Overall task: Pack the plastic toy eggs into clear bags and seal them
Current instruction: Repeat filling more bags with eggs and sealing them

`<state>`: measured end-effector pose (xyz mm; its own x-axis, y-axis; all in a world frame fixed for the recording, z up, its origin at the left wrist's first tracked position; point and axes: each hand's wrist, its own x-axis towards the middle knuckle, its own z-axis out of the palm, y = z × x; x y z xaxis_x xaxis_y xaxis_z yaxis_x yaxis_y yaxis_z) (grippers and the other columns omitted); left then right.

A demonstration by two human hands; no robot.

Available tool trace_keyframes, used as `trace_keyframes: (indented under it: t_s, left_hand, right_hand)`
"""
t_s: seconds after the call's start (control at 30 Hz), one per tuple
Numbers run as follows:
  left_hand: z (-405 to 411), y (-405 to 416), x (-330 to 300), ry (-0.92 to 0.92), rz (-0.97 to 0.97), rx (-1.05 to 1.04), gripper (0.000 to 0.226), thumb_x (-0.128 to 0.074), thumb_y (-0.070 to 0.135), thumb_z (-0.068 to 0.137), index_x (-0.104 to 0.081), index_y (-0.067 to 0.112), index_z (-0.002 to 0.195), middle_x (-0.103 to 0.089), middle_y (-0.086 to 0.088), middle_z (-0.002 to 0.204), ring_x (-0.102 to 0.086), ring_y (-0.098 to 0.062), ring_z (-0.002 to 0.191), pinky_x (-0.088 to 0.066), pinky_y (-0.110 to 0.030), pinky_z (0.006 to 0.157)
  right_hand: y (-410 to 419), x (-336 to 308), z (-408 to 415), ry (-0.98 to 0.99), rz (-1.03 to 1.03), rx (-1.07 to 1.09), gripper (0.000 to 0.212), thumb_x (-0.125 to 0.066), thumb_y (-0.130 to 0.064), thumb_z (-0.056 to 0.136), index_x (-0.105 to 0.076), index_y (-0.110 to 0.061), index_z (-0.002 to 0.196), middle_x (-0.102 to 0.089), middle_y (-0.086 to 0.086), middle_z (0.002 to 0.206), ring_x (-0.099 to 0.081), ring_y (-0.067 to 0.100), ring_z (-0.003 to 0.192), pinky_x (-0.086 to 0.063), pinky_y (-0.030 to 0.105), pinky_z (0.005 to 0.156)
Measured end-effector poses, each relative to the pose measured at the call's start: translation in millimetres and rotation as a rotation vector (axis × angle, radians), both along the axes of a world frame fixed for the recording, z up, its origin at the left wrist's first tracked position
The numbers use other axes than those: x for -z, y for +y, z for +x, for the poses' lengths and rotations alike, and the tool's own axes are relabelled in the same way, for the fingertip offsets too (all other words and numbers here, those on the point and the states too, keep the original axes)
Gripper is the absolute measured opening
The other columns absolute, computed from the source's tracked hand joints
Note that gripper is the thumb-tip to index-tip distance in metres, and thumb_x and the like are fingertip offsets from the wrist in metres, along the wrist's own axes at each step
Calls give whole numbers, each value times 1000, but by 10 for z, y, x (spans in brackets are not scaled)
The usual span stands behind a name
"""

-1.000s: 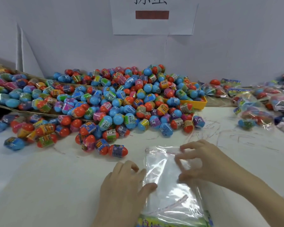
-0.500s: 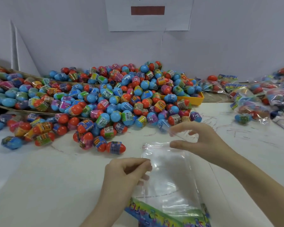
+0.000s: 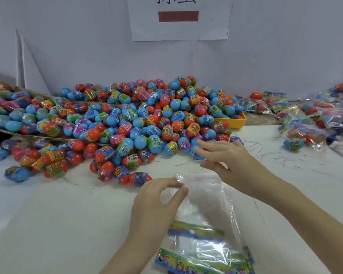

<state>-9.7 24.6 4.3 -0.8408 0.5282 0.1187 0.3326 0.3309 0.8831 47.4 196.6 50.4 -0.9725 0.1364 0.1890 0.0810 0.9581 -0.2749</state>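
Observation:
A large pile of red and blue plastic toy eggs covers the back of the white table. A clear bag with a colourful printed strip lies in front of me. My left hand pinches the bag's top left corner between thumb and fingers and lifts it a little. My right hand reaches over the near edge of the pile with fingers spread, and its fingertips touch a blue egg. It holds nothing.
Filled clear bags of eggs lie at the right. A yellow tray sits under the pile's right side. A cardboard flap with more eggs is at the left. A paper sign hangs on the wall.
My right hand has let go of the bag and moved up to the eggs. My left hand went from pressing the bag flat to pinching and lifting its corner.

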Motion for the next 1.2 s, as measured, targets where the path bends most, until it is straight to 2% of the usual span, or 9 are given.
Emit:
trace_keyframes:
  t_s: [0.1,0.23,0.37,0.5,0.63,0.8,1.0,1.1,1.2]
  left_hand:
    - [-41,14,-22,-57,96,25,14,-70,21,79,-68,30,69,-69,18,72,-60,7,75,-41,-4,69]
    - [-73,-1,-324,-75,271,56,20,-69,41,69,-66,25,81,-70,18,80,-63,4,74,-46,-6,69]
    - [-186,26,-738,-1,237,166,40,-62,53,59,-65,33,93,-70,21,87,-62,10,82,-46,-5,72]
    - [-194,33,-951,-90,339,287,9,-65,25,70,-72,22,73,-72,7,66,-68,-5,58,-50,-12,54]
    - [-130,-35,-887,-290,497,188,15,-67,26,59,-75,19,69,-72,2,63,-68,-11,52,-48,-14,46]
    - [-30,-66,-775,-377,542,106,25,-74,30,42,-75,17,63,-70,-4,59,-66,-12,50,-47,-14,45]
    - [-7,-103,-685,-411,547,77,25,-76,31,37,-71,17,57,-66,-3,54,-64,-11,50,-49,-15,49]
    - [30,-121,-649,-271,542,14,25,-78,34,42,-69,19,60,-70,2,62,-65,-7,56,-49,-13,53]
    - [30,-133,-565,347,368,-225,19,-82,34,63,-66,23,64,-67,19,65,-62,0,63,-47,-8,59]
  right_hand:
    - [-64,-106,26,249,3,-37,30,-63,-21,82,-65,-19,112,-63,-2,118,-58,18,109,-37,41,93]
    - [-138,-470,90,423,-552,-60,23,-65,-29,67,-73,-17,85,-71,-11,76,-64,2,69,-49,13,69]
    - [-171,-743,72,306,-896,-90,24,-69,-32,53,-75,-19,73,-70,7,64,-61,22,52,-52,29,57]
    - [-151,-773,83,253,-999,-85,41,-71,-39,50,-74,-18,86,-73,2,72,-65,16,58,-53,22,62]
    - [-127,-609,200,155,-1136,-87,69,-78,-62,42,-71,-25,100,-73,2,91,-69,19,74,-52,36,80]
    - [-324,-401,261,77,-1262,-70,40,-82,-26,48,-75,-23,87,-73,9,80,-69,18,67,-54,20,65]
    - [-449,-336,232,298,-1391,65,39,-75,-26,45,-75,-16,83,-72,10,72,-67,17,60,-51,17,57]
    - [-511,-314,224,478,-1313,168,43,-74,-34,48,-71,-19,89,-73,1,78,-68,8,72,-49,13,60]
    - [-683,-271,288,574,-1275,195,64,-75,-65,43,-66,-26,93,-73,-7,87,-68,6,83,-51,15,66]
